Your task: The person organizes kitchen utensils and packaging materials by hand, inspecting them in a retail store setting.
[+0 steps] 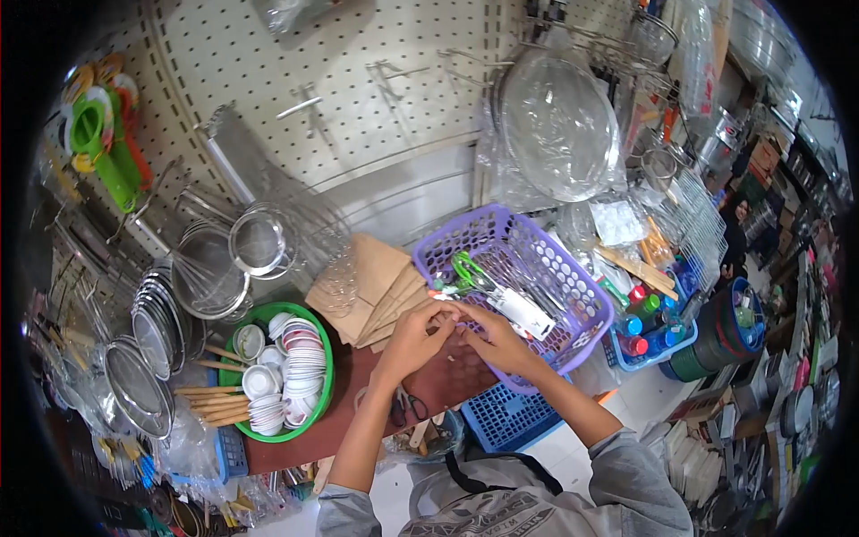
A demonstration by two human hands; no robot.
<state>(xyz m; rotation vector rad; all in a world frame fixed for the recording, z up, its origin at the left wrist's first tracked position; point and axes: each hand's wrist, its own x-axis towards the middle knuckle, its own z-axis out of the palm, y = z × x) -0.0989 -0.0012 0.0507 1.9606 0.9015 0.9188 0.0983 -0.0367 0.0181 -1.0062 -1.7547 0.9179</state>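
Both of your hands are raised over the near rim of the purple plastic basket (580, 288), fingertips drawn together. Right hand (419, 338): fingers curled inward, tips meeting those of the left hand (494, 340), whose fingers are bent likewise. Whether a small item is pinched between them cannot be told.

Container 1, purple basket: perforated walls, set at the right end of the red-brown tabletop (358, 398). Contents: a bright green-handled utensil (463, 267) toward the left side, thin metal utensils (510, 268) lying in a loose bunch, and a white card (526, 313) on top of them, just beside your left hand.

Container 2, round green basin (330, 358): at the left end of the tabletop. Contents: nested stacks of small white bowls (304, 362), some with reddish rims, plus wooden handles (215, 407) projecting over the left rim.

Container 3, light blue basket (658, 351): right of the purple basket; holds bottles with red, green and blue caps (637, 345).

Container 4, darker blue basket (510, 419): below the purple basket, beyond the near edge; contents unclear.

Between basin and purple basket, brown paper sheets (371, 286) overlap at the far edge. Dark-handled scissors (410, 407) lie at the near edge, between your forearms.
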